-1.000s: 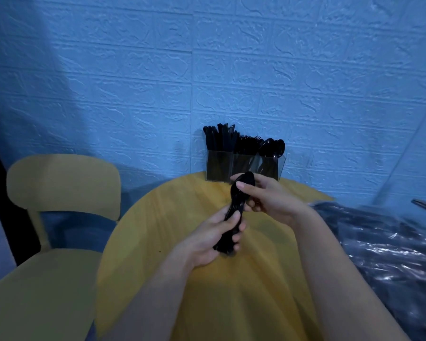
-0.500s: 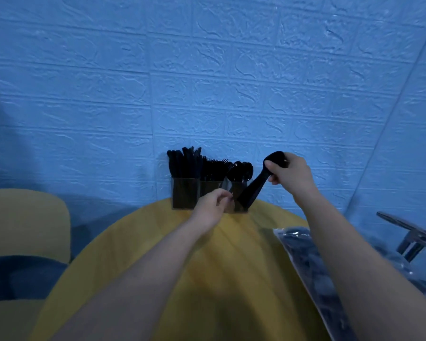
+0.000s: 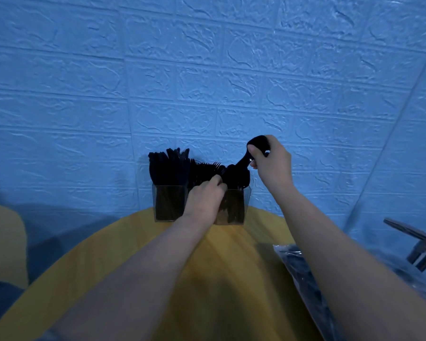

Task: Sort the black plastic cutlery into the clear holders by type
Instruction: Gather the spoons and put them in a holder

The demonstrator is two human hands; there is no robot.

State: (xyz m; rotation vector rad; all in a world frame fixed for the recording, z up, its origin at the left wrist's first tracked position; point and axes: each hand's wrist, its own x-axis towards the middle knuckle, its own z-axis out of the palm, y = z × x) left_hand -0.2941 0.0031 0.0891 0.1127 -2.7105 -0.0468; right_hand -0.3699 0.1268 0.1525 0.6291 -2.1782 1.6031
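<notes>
Right hand [image 3: 272,161] round spoons [image 3: 257,145] — three holders [image 3: 169,201]

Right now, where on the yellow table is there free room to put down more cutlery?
The bare tabletop between the two forearms is free, and so is the left part toward the chair. It is crowded at the back by the clear holders, where both hands work, and at the right edge, where the plastic bag lies.
</notes>
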